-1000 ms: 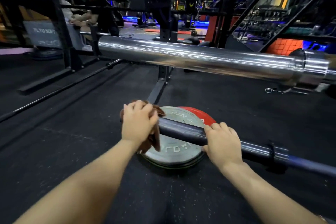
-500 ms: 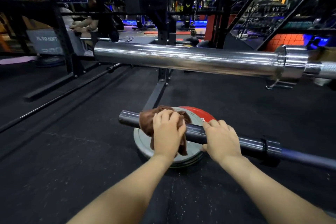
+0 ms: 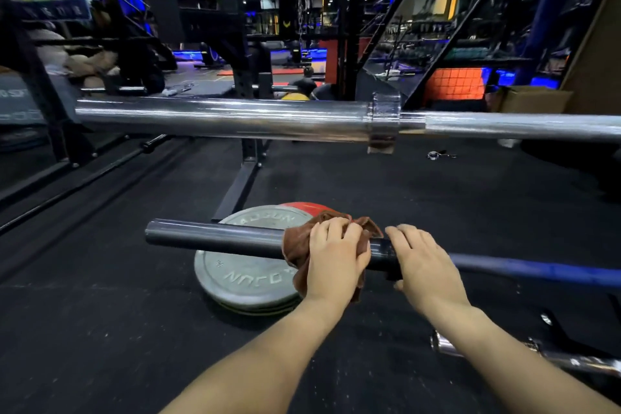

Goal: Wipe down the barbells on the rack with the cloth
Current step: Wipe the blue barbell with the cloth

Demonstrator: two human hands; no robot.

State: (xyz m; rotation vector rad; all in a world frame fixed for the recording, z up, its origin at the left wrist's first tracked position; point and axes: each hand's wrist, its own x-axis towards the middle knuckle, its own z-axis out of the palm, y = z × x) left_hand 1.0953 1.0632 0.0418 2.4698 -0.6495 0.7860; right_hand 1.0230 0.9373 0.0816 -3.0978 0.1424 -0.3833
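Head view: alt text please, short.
A left hand grips a brown cloth around a dark barbell sleeve, the right hand resting on the bar beside it. A chrome barbell crosses above; grey plates lie on the floor.

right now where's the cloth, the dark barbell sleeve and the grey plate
cloth point(image 3: 295, 245), head view, on the brown fold left of the left hand
dark barbell sleeve point(image 3: 215, 237), head view, on its bare middle
grey plate point(image 3: 248, 276), head view, on its face below the sleeve

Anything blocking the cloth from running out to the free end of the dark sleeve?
Nothing visible. Left of the brown cloth under the left hand, the dark barbell sleeve runs bare to its end, above the grey plate.
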